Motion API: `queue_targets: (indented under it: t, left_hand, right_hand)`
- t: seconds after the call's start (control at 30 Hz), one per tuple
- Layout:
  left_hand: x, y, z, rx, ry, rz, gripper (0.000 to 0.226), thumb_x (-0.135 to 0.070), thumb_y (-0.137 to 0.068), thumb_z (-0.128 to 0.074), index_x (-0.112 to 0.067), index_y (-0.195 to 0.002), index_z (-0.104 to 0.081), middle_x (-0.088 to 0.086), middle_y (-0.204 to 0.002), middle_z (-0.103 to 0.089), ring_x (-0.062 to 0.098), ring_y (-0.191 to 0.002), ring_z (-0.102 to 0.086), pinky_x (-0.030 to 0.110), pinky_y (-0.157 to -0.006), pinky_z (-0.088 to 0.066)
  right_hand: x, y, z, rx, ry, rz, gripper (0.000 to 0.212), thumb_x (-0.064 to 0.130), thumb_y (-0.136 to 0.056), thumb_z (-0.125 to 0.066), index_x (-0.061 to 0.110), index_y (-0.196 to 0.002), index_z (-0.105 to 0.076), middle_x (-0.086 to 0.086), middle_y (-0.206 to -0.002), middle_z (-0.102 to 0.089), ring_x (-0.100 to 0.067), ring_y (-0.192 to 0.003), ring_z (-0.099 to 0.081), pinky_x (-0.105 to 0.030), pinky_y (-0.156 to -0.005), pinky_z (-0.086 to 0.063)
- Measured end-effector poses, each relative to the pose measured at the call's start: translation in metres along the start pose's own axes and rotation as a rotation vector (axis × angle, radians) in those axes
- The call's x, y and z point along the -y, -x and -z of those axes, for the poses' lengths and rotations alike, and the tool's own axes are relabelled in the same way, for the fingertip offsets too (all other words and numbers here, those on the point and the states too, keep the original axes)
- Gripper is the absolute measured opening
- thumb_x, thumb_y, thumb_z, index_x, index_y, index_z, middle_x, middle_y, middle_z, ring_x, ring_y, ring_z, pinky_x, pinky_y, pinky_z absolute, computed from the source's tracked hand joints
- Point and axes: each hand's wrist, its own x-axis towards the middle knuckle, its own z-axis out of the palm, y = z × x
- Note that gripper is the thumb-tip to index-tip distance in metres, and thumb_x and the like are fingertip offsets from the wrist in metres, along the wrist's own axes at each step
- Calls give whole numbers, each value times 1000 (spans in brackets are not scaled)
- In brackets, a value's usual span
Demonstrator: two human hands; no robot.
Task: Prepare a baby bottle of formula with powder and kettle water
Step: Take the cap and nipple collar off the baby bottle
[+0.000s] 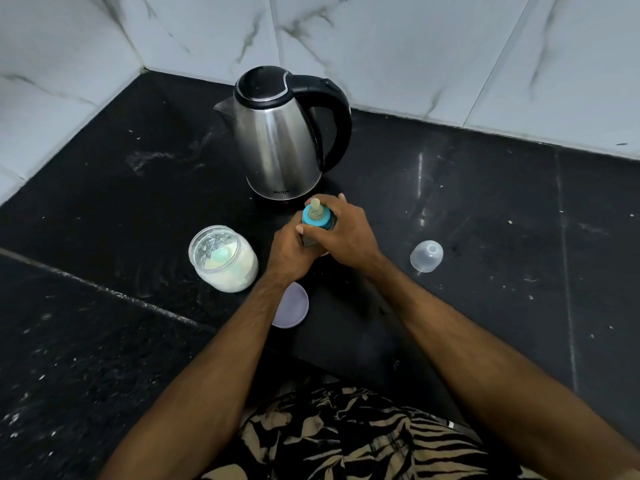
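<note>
Both sets of fingers are curled tight round the baby bottle (313, 233), which stands upright on the black stone counter (485, 209) just in front of the kettle (277, 133). The right hand (346, 233) wraps the upper part from the right, its fingers bent round the blue screw ring (316, 221) and reaching past the neck on the far side. The left hand (289, 249) grips lower down from the left, fingers closed together against the body of the bottle, thumb lying across the front. So little of the bottle shows between the two hands that its contents cannot be told; what stands clear is the blue ring and the pale, yellowish teat (315, 207) poking up out of it.

Just left of the hands sits an open clear jar of white powder (225, 259) with a pale green scoop (221, 256) resting inside. Its lilac lid (292, 304) lies flat on the counter, half under the left forearm. Well to the right, apart from everything, the bottle's clear dome cap (426, 256) rests on the stone. The steel kettle has a black lid and handle, spout turned left, and backs onto white marble-look wall tiles (415, 46). At the near edge is the person's leaf-patterned garment (363, 438).
</note>
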Motion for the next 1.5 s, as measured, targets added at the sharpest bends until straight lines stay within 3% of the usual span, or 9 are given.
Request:
queue_targets:
  t: [0.1, 0.3, 0.5, 0.67, 0.83, 1.03, 1.17, 1.3, 1.5]
  left_hand:
    - [-1, 0, 2, 18, 32, -1, 60, -14, -78, -82, -20, -132, -57, -13, -114, -64, 4, -104, -62, 13, -86, -49]
    - [0, -1, 5, 56, 50, 9, 61, -14, -78, -82, -18, -133, -56, -5, -122, -66, 10, -111, -63, 24, -93, -52]
    - [1, -1, 0, 33, -10, 28, 65, -21, -80, -81, -19, -138, -51, -1, -127, -64, 15, -117, -61, 34, -100, -51]
    - [2, -2, -1, 31, -19, 61, 64, -22, -80, -81, -19, -137, -51, -3, -120, -66, 13, -110, -63, 28, -94, -52]
    - [1, -1, 1, 49, 6, 21, 63, -20, -79, -81, -21, -135, -52, -11, -118, -63, 7, -109, -60, 22, -92, -50]
    - [0, -1, 5, 73, 49, 16, 58, -18, -79, -82, -25, -129, -56, -14, -113, -64, -3, -100, -61, 14, -85, -47]
    - [-1, 2, 6, 87, 75, 18, 61, -18, -79, -82, -24, -133, -54, -11, -120, -65, -2, -105, -61, 12, -85, -49]
    - [-1, 1, 5, 92, 39, 8, 67, -17, -82, -79, -21, -140, -48, -6, -131, -61, 6, -116, -57, 18, -94, -49]
    - [-2, 2, 4, 75, 35, 14, 68, -17, -80, -81, -19, -140, -49, -4, -130, -61, 13, -120, -58, 31, -101, -50]
  right_hand:
    - [-2, -6, 9, 77, 14, 46, 47, 34, -78, -83, 13, -116, -66, 10, -105, -69, -3, -97, -64, -42, -102, -49]
    - [-4, -14, 20, 225, -17, 27, 48, 28, -78, -80, 12, -121, -64, 3, -112, -69, -9, -104, -65, -30, -93, -54]
    - [10, 6, -1, -80, 184, -74, 64, 42, -78, -80, 11, -129, -57, -4, -123, -57, -12, -110, -53, -24, -94, -45]
    - [13, 3, -2, -109, 324, -44, 53, 45, -81, -76, 10, -118, -63, -5, -114, -58, -15, -102, -52, -22, -85, -41]
    - [5, -7, 9, 43, 380, 63, 54, 44, -84, -74, 7, -123, -62, -8, -119, -59, -20, -107, -52, -22, -86, -36]
    - [1, -20, 29, 224, 286, 203, 48, 34, -81, -79, 8, -118, -66, -6, -113, -68, -19, -103, -62, -39, -91, -52]
    - [4, -19, 40, 320, 49, 91, 71, 22, -80, -81, 16, -141, -45, 4, -119, -64, -8, -109, -62, -26, -97, -52]
    - [6, -9, 23, 146, 78, -43, 96, 42, -70, -86, 20, -147, -34, 6, -113, -60, -7, -102, -59, -22, -90, -51]
    - [12, 0, 16, 81, 115, -6, 79, 27, -80, -81, 18, -145, -36, -2, -123, -64, -9, -108, -59, -25, -94, -49]
